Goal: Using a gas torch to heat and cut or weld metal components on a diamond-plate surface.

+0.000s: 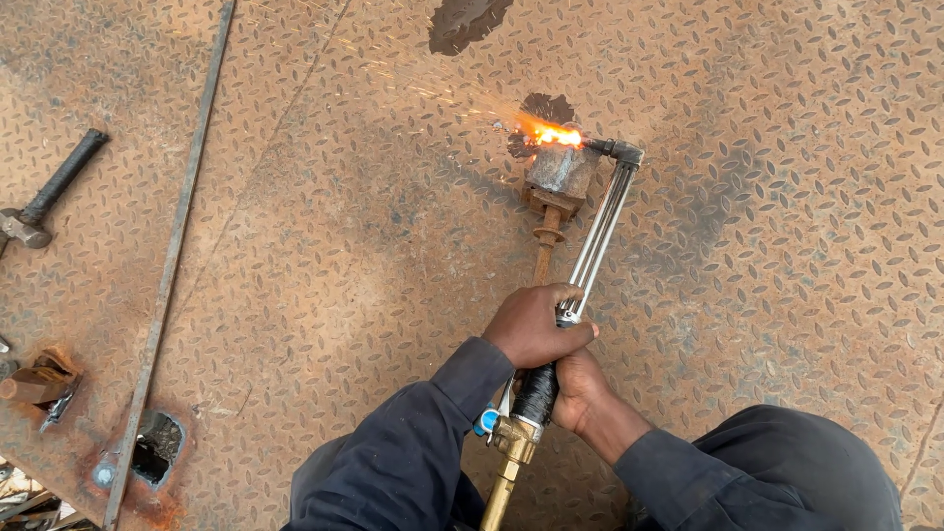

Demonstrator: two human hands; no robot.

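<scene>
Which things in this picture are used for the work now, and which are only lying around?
In use:
- cutting torch, held by left hand and right hand
- rusty metal piece under the flame

Lying about:
- hammer at far left
- thin steel bar on the checker plate floor
- rusty scrap piece at left edge

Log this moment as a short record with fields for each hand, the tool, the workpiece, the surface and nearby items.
left hand: left hand wrapped over the cutting torch, ahead of the black handle
right hand: right hand gripping the handle from beneath
tool: cutting torch, flame lit at its tip, sparks flying left
workpiece: rusty metal part, upright on a threaded stem
surface: checker plate floor, rusty
nearby: hammer far left; long steel bar; hole in the plate
</scene>
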